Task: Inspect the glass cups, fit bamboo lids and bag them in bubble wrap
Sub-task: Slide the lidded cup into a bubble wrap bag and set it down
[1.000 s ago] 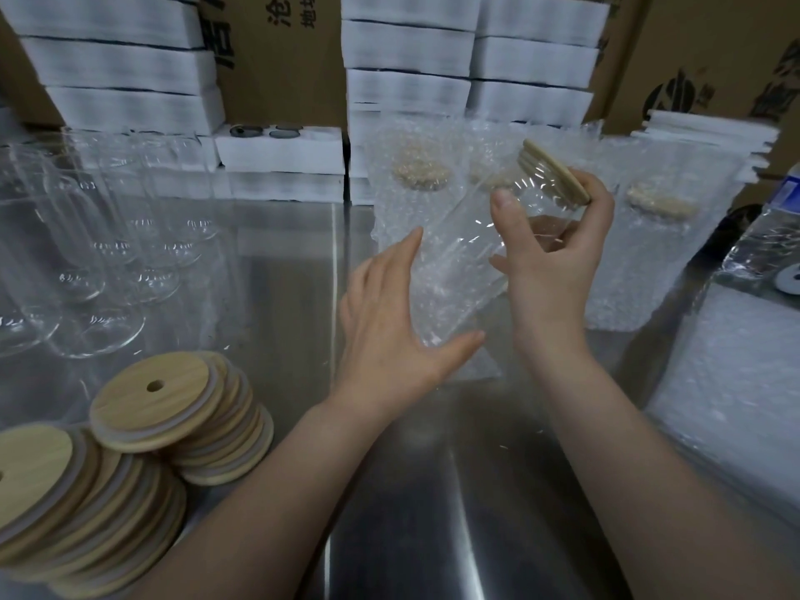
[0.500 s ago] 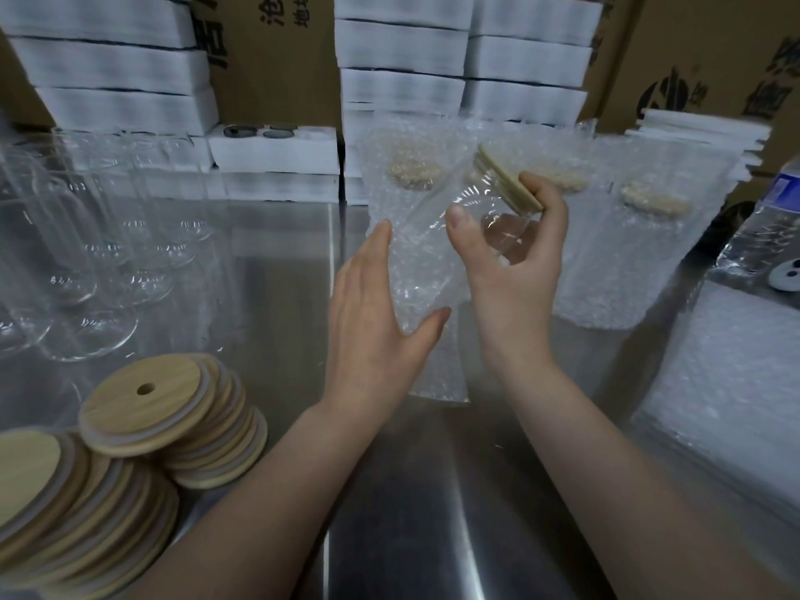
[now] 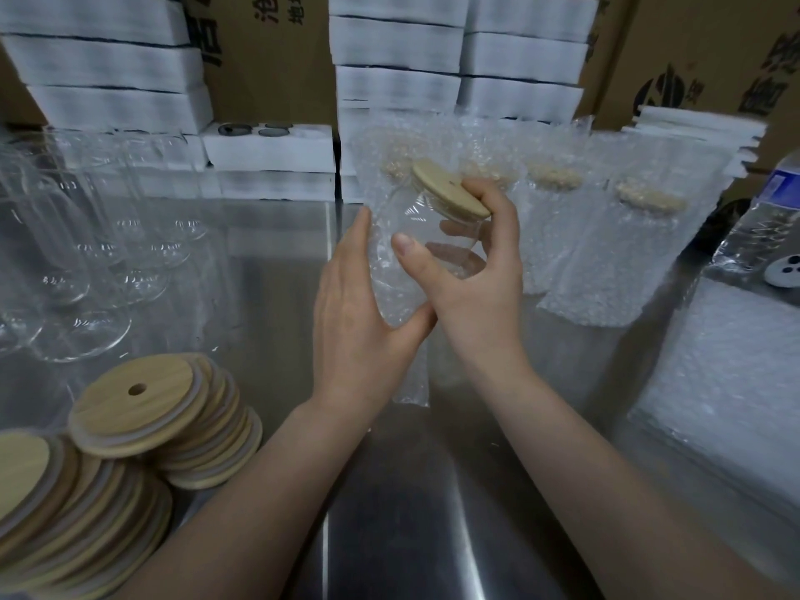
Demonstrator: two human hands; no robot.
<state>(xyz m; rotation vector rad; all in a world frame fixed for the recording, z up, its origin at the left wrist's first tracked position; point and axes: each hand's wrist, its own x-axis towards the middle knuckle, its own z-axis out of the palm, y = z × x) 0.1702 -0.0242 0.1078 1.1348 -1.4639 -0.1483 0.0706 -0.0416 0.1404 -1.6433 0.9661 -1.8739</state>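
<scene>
Lidded cup half-bagged, held mid-air
R hand [image 3: 476, 292] grips glass cup [image 3: 417, 236] just under bamboo lid [image 3: 448, 192], lower part in bubble wrap bag [image 3: 411, 378]; L hand [image 3: 355, 335] flat on bag, fingers straight. Glass = slick + fragile imo, hold body not lid.

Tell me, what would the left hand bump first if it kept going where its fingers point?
Probably the bagged cup standing at the back, though depth is unclear. The left hand lies flat against the bubble wrap bag it steadies.
</scene>
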